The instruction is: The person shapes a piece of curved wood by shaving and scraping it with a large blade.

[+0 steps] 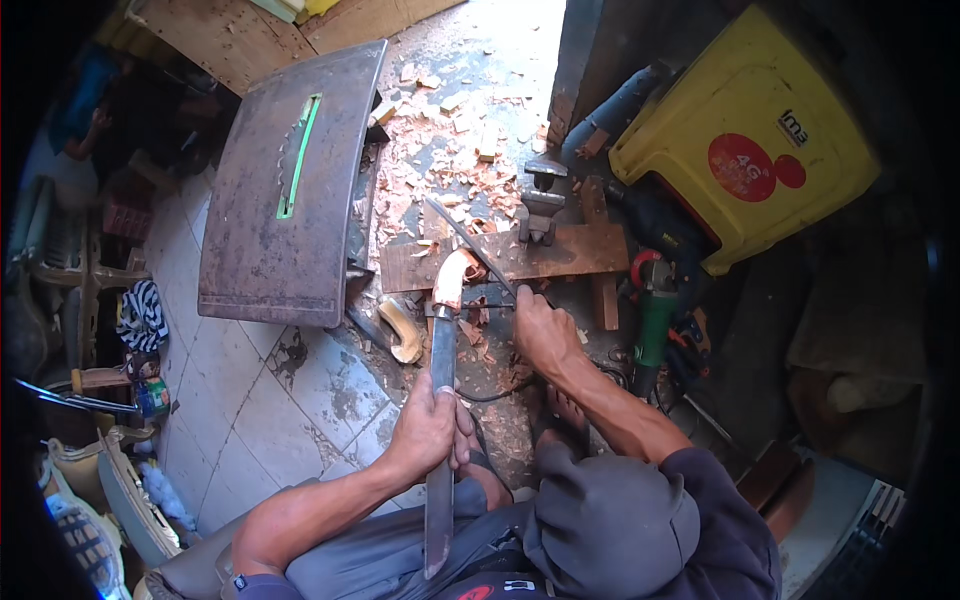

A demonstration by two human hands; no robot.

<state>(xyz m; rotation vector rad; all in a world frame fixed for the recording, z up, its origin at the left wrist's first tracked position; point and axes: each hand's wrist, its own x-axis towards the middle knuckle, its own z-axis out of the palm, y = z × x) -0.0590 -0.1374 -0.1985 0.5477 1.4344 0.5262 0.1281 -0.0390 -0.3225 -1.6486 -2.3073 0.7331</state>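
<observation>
Right by you, against your trousers (pixel 345 545), comes the tip of the knife (pixel 441 345), and that sets its line: blade toward your body, handle (pixel 452 283) away, long axis running almost straight out from you to the plank (pixel 582 250). Only the handle breaks that line, hooking right at its far end.

Now your left hand (pixel 428 428), on the near side of the plank: fingers wrapped about the blade, thumb along its flat, a full grip with the blade filling it. Held there, well back, you probably steady the length and leave the handle bare.

Your right hand (pixel 548 338), at the plank's near edge, has its grip curled tight on the near end of the file (pixel 468 241). The file slants away to the left across the handle's right side, seemingly meeting it; that slant likely suits the hook. The handle shows over the plank, but whether it rests there you can't tell from above.

Left of the plank's near edge lies a curved wooden piece (pixel 402 332); to its right, the grinder (pixel 654 322), probably parked within reach. On the plank's far edge stands the vise (pixel 543 203), with shavings (pixel 490 180) scattered beyond.
</observation>
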